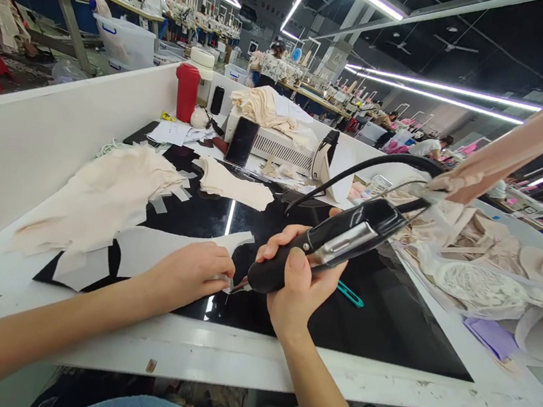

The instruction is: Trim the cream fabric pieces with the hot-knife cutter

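Note:
My right hand (300, 288) is wrapped around a black corded hot knife (331, 242) with a silver lever along its body. Its thin tip points down and left, close to the fingers of my left hand (204, 268). Those fingers are closed on the right end of a pale fabric piece (154, 248), which lies flat on a glossy black sheet (377, 313). A stretched beige fabric strip (522, 144) is tied near the tool's cable end. Whether the tip touches the fabric is hard to make out.
Left lies a heap of cream fabric pieces (107, 187); behind is a small stack (236, 185). A phone (242, 141) leans on a vented white box (283, 151). A teal cutter (350, 294) lies right of my hand, with lace garments (483, 280) beyond. A white wall (58, 140) borders the table.

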Motion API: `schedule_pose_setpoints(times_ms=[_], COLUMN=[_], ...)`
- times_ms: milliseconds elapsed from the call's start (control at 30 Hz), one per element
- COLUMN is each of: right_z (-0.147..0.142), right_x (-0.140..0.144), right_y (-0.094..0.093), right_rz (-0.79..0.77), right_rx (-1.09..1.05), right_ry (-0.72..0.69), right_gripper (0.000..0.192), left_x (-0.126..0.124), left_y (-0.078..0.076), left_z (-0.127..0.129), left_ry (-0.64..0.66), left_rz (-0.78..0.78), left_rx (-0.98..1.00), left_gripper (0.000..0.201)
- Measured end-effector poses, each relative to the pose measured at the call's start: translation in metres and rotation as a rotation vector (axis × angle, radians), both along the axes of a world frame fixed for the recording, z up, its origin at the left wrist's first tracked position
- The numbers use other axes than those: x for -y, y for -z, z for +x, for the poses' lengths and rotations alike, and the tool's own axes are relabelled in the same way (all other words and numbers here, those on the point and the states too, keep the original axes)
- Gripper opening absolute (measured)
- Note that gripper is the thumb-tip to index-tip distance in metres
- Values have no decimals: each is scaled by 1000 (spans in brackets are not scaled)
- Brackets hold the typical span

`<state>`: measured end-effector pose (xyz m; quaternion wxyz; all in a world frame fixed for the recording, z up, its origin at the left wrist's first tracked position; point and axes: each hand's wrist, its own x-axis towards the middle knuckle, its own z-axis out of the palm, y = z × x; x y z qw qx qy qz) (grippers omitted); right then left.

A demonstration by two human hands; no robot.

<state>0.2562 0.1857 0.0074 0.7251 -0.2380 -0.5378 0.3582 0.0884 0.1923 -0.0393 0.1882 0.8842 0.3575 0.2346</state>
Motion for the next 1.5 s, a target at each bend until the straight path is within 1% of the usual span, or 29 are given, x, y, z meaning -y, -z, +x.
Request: schedule_pose_setpoints(times_ms=[167,367,500,633,733,900,1000,1133,1233,1400,1500], right_z=[1,1,1,1,1,2,1,1,1,1,1], right_x=[-1,0,-1,0,1,1,1,0,0,0,0], right_y=[2,1,1,0,-1,-1,-2,-2,-2,-1,-4], right_rz=[8,14,24,25,19,2,0,4,7,5,-8], right_rx=[4,-15,-28,-32,-29,-38,-35,-32,-29,-27,-17], right_ry=[7,-11,-23,-26,-25,-30,-28,-19,-16,-9,10], right_gripper=[32,29,31,27,29,40,43,43,43,40,34], left_x=[3,3,2,4,5,5,5,5,5,5,6], left_y=[-1,6,10,11,11,13,15,14,14,14,14], left_z=[-1,-2,-4,-6,-8,-12,-16,-22,-24,-24,-24], left_ry=[-9,-18,7,36,48,88,118,171,202,210,204], left_rz=[-18,-5,11,35,64,123,173,274,319,367,390], left_rx=[13,30,33,22,12,-3,-20,-79,-104,-105,-96], left_gripper=[11,10,8,10,13,17,16,17,18,18,17])
